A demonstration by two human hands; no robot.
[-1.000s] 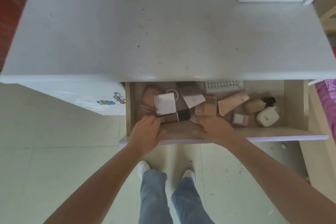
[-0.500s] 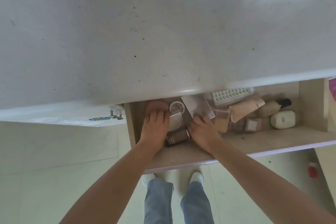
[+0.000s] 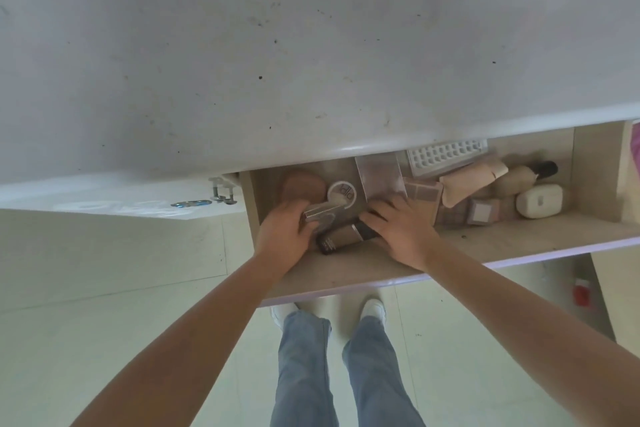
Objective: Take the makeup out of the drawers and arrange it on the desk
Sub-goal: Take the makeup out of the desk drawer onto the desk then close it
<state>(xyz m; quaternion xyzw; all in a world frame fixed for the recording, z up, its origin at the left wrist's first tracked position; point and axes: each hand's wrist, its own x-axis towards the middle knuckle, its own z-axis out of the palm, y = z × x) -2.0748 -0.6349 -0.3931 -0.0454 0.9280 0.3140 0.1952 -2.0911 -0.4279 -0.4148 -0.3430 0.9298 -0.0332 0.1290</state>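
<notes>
Left hand (image 3: 285, 236) fingers grip silver compact (image 3: 320, 217); right hand (image 3: 401, 230) apparently flat on brown tube (image 3: 346, 236), palettes (image 3: 424, 192) crowding.

The desk (image 3: 311, 45) edge hides the back of my drawer (image 3: 519, 243). My left hand (image 3: 280, 236) covers part of a silver case (image 3: 320, 215); my right hand (image 3: 401, 229) hides the brown tube's (image 3: 341, 237) cap end.

Two hands (image 3: 287, 236) (image 3: 403, 232) reaching into one drawer (image 3: 519, 246), 5 o'clock of desk (image 3: 277, 62); one tube (image 3: 346, 236), one tray (image 3: 446, 156), one white case (image 3: 538, 199) lying inside.
</notes>
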